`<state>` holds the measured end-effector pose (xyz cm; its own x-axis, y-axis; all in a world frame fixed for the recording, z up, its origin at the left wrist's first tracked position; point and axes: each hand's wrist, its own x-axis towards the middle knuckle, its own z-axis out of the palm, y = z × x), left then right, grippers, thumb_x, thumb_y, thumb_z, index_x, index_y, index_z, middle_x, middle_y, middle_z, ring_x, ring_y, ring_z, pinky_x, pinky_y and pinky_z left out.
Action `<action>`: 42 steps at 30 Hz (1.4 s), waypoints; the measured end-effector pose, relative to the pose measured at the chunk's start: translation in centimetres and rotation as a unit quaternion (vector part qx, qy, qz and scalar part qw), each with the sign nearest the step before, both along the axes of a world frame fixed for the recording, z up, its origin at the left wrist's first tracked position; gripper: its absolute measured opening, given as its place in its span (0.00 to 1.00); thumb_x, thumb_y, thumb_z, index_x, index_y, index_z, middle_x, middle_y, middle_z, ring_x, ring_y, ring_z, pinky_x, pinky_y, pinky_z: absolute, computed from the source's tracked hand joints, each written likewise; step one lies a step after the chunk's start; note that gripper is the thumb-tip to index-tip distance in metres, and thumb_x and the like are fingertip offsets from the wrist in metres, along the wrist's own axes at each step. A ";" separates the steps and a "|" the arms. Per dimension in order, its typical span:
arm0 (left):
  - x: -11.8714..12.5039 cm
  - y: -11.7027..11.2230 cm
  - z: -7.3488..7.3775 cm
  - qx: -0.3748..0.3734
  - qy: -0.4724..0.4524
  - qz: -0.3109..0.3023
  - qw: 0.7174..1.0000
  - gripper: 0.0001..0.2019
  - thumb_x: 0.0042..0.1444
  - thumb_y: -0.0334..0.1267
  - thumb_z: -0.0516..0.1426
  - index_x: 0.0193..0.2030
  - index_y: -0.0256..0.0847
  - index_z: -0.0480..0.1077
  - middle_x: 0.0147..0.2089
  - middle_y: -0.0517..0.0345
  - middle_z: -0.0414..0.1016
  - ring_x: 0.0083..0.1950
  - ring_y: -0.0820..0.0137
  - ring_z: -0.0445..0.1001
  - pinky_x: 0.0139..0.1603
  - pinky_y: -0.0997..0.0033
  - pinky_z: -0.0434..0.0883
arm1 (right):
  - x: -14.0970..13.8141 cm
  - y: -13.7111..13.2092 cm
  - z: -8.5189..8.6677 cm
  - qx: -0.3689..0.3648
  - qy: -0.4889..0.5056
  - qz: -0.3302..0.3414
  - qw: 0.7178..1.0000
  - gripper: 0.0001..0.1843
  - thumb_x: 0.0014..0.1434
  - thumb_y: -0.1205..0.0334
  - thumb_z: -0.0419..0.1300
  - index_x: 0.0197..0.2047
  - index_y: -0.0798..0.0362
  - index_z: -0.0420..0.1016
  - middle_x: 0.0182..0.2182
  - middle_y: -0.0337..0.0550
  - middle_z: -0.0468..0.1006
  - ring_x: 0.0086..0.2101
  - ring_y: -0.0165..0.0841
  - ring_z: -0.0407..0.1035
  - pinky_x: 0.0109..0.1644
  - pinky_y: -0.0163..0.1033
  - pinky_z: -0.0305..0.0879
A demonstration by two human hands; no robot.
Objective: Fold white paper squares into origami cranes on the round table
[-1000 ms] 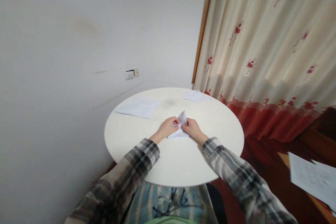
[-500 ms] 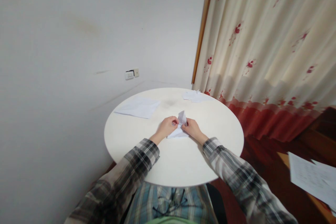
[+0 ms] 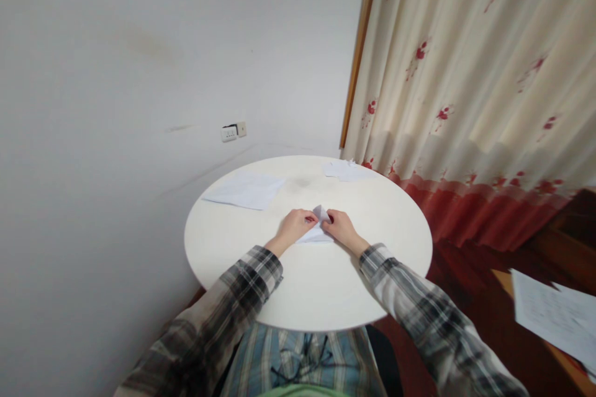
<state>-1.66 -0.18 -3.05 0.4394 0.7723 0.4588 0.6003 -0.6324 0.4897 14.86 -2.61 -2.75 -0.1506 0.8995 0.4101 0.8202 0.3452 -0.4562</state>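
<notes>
A small folded sheet of white paper (image 3: 316,235) lies near the middle of the round white table (image 3: 321,291), with a pointed flap standing up at its far side. From the left, my left hand (image 3: 297,223) pinches the paper near the base of that flap. My right hand (image 3: 341,225) grips the paper's right side, thumb toward the near part and fingers curled behind. Both hands rest close together, and their fingers cover part of the folds.
A flat sheet of white paper (image 3: 244,190) lies at the table's back left. Torn paper pieces (image 3: 343,170) sit at the back right. A wall with a socket (image 3: 229,133) stands behind, a curtain (image 3: 447,105) to the right. Written papers (image 3: 554,316) lie on a wooden surface lower right.
The raised flap of the folded paper has come down lower and shows less above the fingers. Both hands stay in nearly the same place, still gripping the paper.
</notes>
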 end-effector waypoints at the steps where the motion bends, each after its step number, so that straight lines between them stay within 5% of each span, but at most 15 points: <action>1: 0.0 0.0 0.1 -0.002 0.002 0.001 1.000 0.08 0.50 0.35 0.55 0.31 0.42 0.76 0.33 0.59 0.78 0.35 0.70 0.74 0.36 0.75 0.66 | 0.0 0.0 0.0 0.001 0.002 0.004 1.000 0.04 0.47 0.66 0.54 0.23 0.55 0.69 0.21 0.37 0.69 0.24 0.27 0.56 0.29 0.32 0.47; 42: 0.1 0.3 -0.5 -0.039 -0.032 -0.005 0.999 0.09 0.51 0.37 0.54 0.33 0.40 0.76 0.34 0.58 0.79 0.35 0.69 0.74 0.38 0.74 0.68 | 0.1 0.2 -0.3 -0.006 0.021 0.023 1.000 0.04 0.48 0.66 0.54 0.25 0.55 0.69 0.22 0.36 0.68 0.24 0.26 0.57 0.29 0.31 0.49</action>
<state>-1.57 0.10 -3.51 0.4189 0.8025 0.4248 0.5593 -0.5966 0.5755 14.96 -2.45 -3.02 -0.1740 0.8968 0.4067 0.7838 0.3762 -0.4941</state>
